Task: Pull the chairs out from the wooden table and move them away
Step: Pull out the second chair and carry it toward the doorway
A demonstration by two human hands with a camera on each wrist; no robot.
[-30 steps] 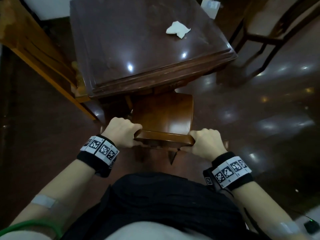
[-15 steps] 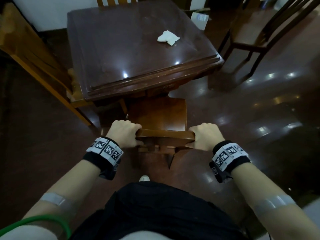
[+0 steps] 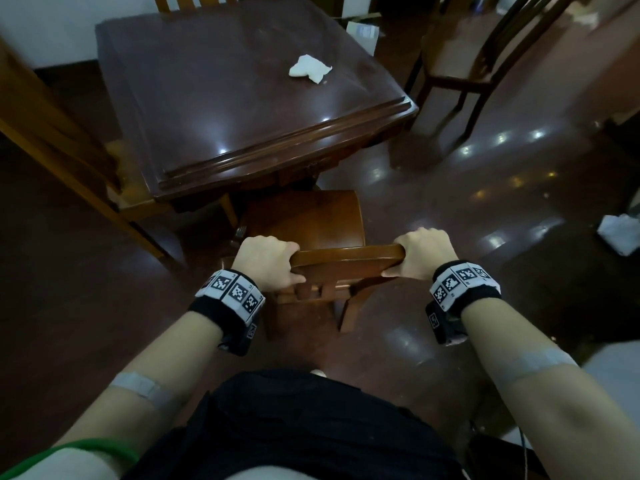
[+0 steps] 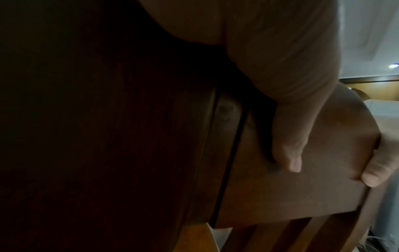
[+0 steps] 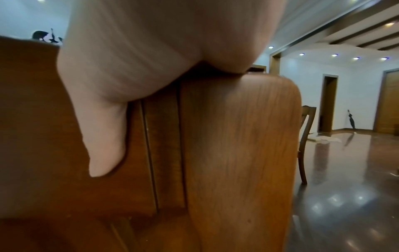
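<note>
A brown wooden chair (image 3: 308, 220) stands in front of me, its seat mostly out from under the dark wooden table (image 3: 221, 98). My left hand (image 3: 266, 261) grips the left end of the chair's top rail (image 3: 346, 258), and my right hand (image 3: 422, 252) grips the right end. In the left wrist view my fingers (image 4: 289, 153) curl over the rail (image 4: 302, 196). The right wrist view shows my thumb (image 5: 103, 145) pressed on the chair back (image 5: 237, 153).
A light wooden chair (image 3: 52, 140) stands at the table's left side, another chair back (image 3: 194, 1) at its far side, and a dark chair (image 3: 485, 57) sits off to the right. A crumpled tissue (image 3: 310, 69) lies on the table. White paper (image 3: 620, 233) lies on the glossy floor at right.
The chair has slid back toward me, with more of its seat out from under the table. Both hands keep their grip on the top rail.
</note>
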